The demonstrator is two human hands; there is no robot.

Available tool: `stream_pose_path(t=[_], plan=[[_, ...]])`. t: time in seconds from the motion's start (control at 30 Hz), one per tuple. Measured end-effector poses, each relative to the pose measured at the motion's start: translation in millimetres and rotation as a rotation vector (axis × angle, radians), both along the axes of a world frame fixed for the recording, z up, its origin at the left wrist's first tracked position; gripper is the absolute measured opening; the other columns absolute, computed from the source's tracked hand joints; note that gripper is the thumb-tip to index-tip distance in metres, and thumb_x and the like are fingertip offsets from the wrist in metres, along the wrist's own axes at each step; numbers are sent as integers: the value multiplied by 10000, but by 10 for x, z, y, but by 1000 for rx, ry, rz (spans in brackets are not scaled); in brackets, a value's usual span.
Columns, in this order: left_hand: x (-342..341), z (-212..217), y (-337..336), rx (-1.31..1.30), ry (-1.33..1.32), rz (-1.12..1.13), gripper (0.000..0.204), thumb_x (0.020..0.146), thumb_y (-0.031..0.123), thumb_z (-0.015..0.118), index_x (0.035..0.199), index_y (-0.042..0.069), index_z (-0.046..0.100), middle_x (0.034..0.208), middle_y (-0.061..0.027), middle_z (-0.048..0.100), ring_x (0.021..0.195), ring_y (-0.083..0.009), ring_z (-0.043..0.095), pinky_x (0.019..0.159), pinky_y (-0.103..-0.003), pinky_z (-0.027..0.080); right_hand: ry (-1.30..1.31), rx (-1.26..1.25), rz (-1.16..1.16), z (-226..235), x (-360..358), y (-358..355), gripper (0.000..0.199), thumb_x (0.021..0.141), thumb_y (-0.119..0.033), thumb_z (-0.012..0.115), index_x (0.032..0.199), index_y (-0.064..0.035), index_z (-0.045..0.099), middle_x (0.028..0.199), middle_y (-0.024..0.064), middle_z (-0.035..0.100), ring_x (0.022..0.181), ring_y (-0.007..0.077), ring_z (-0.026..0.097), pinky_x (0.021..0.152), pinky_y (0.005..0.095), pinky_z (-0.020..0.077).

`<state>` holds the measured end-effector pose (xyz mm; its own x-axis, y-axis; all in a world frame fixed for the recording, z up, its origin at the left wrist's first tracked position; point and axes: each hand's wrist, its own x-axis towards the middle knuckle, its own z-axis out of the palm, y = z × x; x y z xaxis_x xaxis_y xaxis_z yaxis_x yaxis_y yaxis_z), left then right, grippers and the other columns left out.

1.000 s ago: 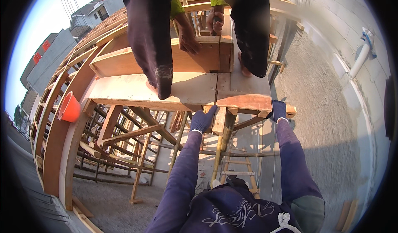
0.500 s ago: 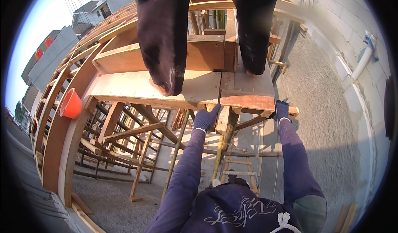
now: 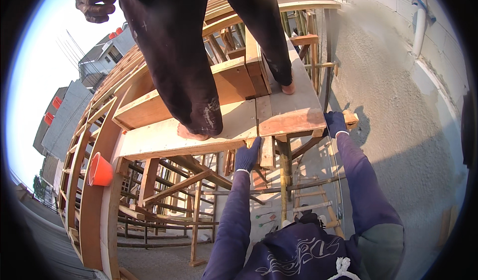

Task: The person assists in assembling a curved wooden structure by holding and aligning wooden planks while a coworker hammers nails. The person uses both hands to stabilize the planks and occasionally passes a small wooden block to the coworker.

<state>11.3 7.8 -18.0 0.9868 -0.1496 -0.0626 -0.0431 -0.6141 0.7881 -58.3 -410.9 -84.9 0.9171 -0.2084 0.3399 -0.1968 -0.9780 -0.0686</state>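
The person reaches up from below with both gloved hands. The left hand (image 3: 247, 154) presses flat-fingered against the underside edge of the plywood platform (image 3: 199, 130) – no closed grip that I can see. The right hand (image 3: 335, 123) curls over the platform's corner by a timber block (image 3: 350, 118) (how tightly, I cannot tell). A co-worker's bare feet (image 3: 191, 132) stand above. It looks like steadying; the next move calls for firm, even support.

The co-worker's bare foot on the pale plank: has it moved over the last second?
Cannot tell for certain: the bare foot sits on the pale plank left of the board seam, as before; the camera itself shifted.
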Motion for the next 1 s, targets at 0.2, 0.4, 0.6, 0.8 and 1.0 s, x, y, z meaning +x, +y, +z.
stream_pose_path(t=[0.2, 0.4, 0.6, 0.8, 1.0], plan=[[-67, 72, 22, 171, -69, -92, 603, 964, 642, 576, 1203, 115, 747, 1056, -366, 691, 1020, -502, 684, 900, -516, 516, 55, -14, -64, 4, -16, 47, 650, 491, -393, 978, 1017, -163, 674, 994, 121, 690, 978, 356, 674, 909, 462, 490], [-39, 46, 61, 111, -11, -54, 612, 963, 651, 576, 1212, 119, 747, 1056, -350, 702, 1015, -489, 692, 891, -511, 522, 26, -10, -32, 47, 2, 132, 615, 522, -366, 965, 1022, -162, 669, 975, 116, 689, 954, 351, 681, 889, 461, 495], [-56, 86, -33, 30, 55, 0, 805, 892, 689, 646, 1069, -90, 746, 1031, -315, 736, 1019, -428, 724, 907, -454, 533, 55, -103, -38, -59, 24, -16, 316, 727, -186, 815, 1001, -148, 662, 959, 118, 696, 958, 343, 690, 845, 479, 496], [35, -98, 164, 173, -25, -53, 962, 841, 800, 599, 1058, -130, 716, 1016, -392, 687, 947, -505, 701, 856, -501, 547, 79, -120, -17, -279, 271, -14, 524, 603, -316, 918, 1029, -138, 671, 964, 129, 692, 941, 355, 690, 842, 472, 508], [-39, -60, -157, 230, -124, -243, 773, 915, 783, 502, 1224, 113, 733, 1006, -375, 683, 959, -487, 704, 857, -511, 548, -21, -180, -96, -812, 206, -947, 409, 672, -343, 857, 936, -98, 662, 889, 171, 708, 871, 374, 713, 777, 458, 549]])
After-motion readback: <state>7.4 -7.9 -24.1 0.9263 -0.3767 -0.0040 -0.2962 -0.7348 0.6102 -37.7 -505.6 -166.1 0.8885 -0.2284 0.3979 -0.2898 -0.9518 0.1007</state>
